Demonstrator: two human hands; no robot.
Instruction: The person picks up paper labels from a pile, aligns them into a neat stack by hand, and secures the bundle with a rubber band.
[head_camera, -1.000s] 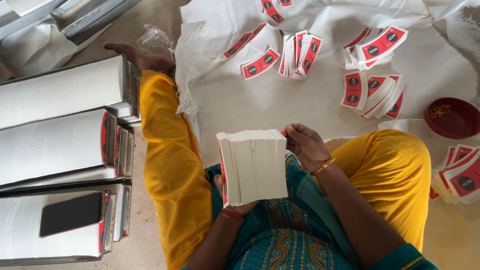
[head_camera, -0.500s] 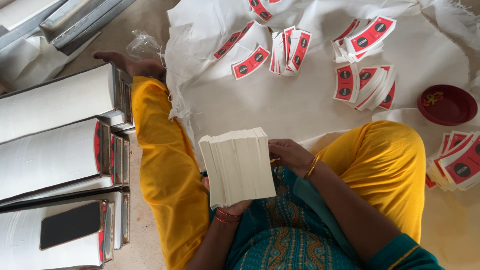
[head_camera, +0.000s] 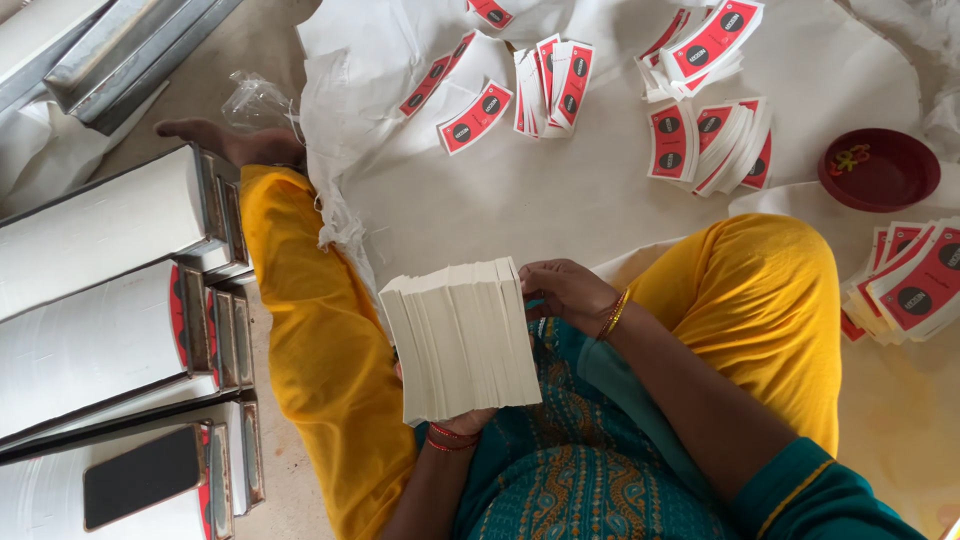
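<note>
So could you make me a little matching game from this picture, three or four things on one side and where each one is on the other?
Things:
1. thick white card stack
2. dark red bowl
3. black phone
4. clear plastic bag

Places:
A. on a long white bundle, bottom left
B. between the left hand and the right hand
C. by the bare foot, upper left
D. on the white sheet, far right

Pairs: 1-B, 2-D, 3-A, 4-C
</note>
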